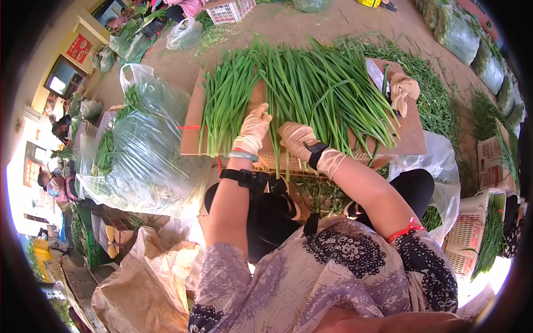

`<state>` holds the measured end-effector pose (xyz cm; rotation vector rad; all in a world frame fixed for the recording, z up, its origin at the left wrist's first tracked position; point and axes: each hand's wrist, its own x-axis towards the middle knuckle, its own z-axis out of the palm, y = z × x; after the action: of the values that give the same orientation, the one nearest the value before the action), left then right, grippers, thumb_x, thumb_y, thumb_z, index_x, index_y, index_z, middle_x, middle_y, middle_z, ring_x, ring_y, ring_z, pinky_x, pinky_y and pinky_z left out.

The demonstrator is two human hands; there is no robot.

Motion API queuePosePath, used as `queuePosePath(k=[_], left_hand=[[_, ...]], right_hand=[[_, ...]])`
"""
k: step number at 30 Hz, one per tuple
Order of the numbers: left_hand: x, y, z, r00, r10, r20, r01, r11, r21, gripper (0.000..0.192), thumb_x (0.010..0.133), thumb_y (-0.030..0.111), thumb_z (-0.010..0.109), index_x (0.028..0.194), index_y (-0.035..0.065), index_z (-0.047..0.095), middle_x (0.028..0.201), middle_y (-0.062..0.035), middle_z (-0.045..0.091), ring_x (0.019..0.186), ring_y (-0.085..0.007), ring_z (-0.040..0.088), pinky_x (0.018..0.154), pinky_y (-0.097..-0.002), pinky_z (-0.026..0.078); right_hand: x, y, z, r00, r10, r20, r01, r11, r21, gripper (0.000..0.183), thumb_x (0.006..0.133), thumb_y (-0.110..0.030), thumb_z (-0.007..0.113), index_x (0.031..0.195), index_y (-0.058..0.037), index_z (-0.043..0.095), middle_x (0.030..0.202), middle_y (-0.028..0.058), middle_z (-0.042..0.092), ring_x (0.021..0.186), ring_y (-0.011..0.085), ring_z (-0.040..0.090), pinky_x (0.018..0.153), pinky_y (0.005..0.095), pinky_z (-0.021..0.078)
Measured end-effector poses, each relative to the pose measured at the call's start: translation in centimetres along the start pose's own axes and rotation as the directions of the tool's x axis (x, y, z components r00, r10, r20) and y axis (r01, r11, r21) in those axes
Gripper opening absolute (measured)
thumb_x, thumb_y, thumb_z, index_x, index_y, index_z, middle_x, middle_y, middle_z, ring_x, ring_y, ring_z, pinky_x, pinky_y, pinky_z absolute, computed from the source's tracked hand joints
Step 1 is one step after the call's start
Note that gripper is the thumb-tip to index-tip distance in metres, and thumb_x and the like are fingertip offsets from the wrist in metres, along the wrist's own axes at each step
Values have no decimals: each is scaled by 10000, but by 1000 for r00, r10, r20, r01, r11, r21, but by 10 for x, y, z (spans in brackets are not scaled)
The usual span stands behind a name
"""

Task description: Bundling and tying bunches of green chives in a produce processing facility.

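Long green leafy stalks, perhaps garlic chives (320, 87), lie spread over a brown board (412, 137) in front of me. A gap near the middle sets a smaller pile (225, 91) on the left apart from the rest. My left hand (255, 127), in a thin pale glove, is at that gap with its fingers curled; whether it pinches a stalk is unclear. My right hand (297, 139), gloved too, curls at the lower ends of the stalks, beside some that hang over the board's near edge. Its fingertips are partly hidden.
A crumpled tan glove or cloth (404, 93) lies on the board's right side. A large clear plastic bag of greens (145, 141) stands left. Loose trimmings (433, 91) cover floor at right, near white crates (466, 233). Other people (62, 185) are at the far left and top.
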<state>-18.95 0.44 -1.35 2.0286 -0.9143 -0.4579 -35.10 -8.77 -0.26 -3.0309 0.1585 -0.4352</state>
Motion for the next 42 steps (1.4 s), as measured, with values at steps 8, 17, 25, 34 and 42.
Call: queuePosePath(k=[8,17,25,34,42], left_hand=[[-7,-36,37,983,-175,-55,79,677,-732,505,888,-57,522,1376,62,466,993,36,522,782,-91,509,706,-225,461],[7,121,19,740,667,-83,-630,731,263,496,857,11,575,1342,61,482,1220,-112,623,1122,-275,591,966,-335,475],[-4,183,135,691,141,709,-647,558,520,895,761,278,713,1504,161,229,1538,-116,279,1409,-305,290,1163,-501,171],[-8,140,84,654,259,710,-671,632,388,976,758,213,737,1529,246,140,1560,-120,228,1364,-319,363,1161,-466,191],[-11,157,81,655,398,643,-727,563,392,772,841,183,652,1495,287,254,1504,-67,353,1312,-295,434,1131,-490,252]], right_hand=[[18,44,-42,696,681,227,-222,-97,970,208,881,-209,673,750,-52,632,604,-12,530,504,76,445,514,215,395],[-131,178,-240,580,654,-486,-332,735,592,375,929,-154,572,1278,-21,544,811,64,669,650,144,628,565,303,503],[-190,166,-110,776,612,151,-630,761,155,862,761,-393,708,1437,-23,324,1184,283,581,1062,400,586,911,422,462],[-177,151,-133,711,647,275,-687,557,466,715,786,-247,648,1393,11,370,1134,293,589,1010,424,596,858,440,467],[-188,128,-113,796,382,-469,-460,886,-60,513,848,-284,615,1339,-178,509,770,100,574,690,225,613,618,364,474]])
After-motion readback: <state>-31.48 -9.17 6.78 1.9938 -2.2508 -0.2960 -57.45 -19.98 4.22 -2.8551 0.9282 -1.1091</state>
